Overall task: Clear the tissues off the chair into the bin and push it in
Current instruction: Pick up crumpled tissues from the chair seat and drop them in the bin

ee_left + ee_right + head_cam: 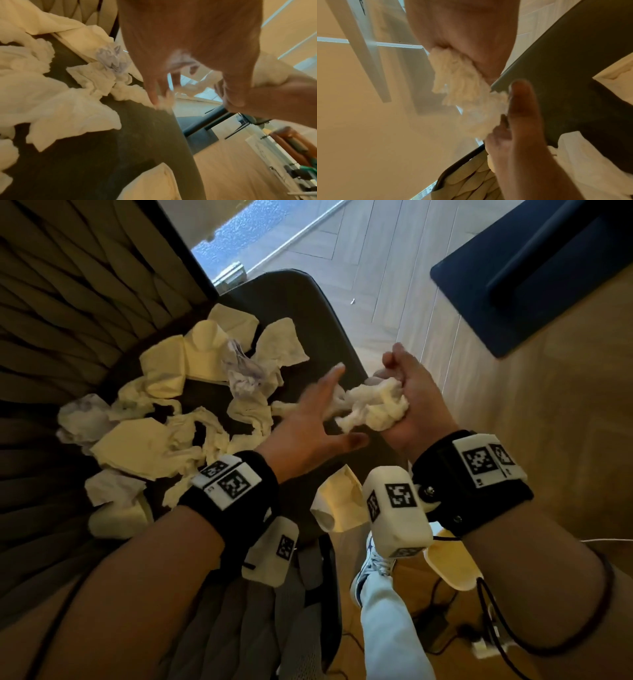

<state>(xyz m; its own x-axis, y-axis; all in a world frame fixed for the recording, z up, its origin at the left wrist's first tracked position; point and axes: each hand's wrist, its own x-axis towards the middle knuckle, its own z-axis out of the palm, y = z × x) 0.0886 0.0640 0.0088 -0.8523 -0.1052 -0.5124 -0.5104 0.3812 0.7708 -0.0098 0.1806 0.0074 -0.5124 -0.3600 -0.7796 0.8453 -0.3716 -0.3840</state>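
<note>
Several crumpled white tissues [164,419] lie spread over the dark seat of the chair [301,313], which has a woven back [51,302]. My right hand [407,392] grips a bunched wad of tissues [373,405] just past the seat's right edge; in the right wrist view the wad [462,81] hangs from the curled fingers. My left hand [318,412] is open with fingers spread, reaching toward the wad, its fingertips [154,97] brushing a loose tissue at the seat edge. No bin is in view.
A dark blue rug or mat [534,275] lies on the wooden floor [394,285] at upper right. A folded tissue [339,501] sits at the seat's front edge. My leg and shoe [373,570] and some cables are on the floor below.
</note>
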